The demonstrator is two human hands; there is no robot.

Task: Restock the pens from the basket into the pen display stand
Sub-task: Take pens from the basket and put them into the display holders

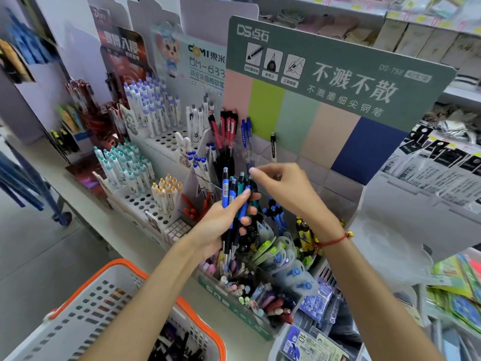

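Left hand [223, 225] grips a bundle of pens [234, 201]; right hand [283, 188] fingers pinch one top. Best lifted straight, then slotted into the far display stand [338, 105].

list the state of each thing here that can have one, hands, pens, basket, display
left hand: grips a bundle of pens, tips down
bundle of pens: upright, held above the display stand
right hand: fingers reach the top of the bundle; whether they pinch a pen cannot be told
basket: on the floor, dark items inside
clear display stand: partly filled; red, black and blue pens upright
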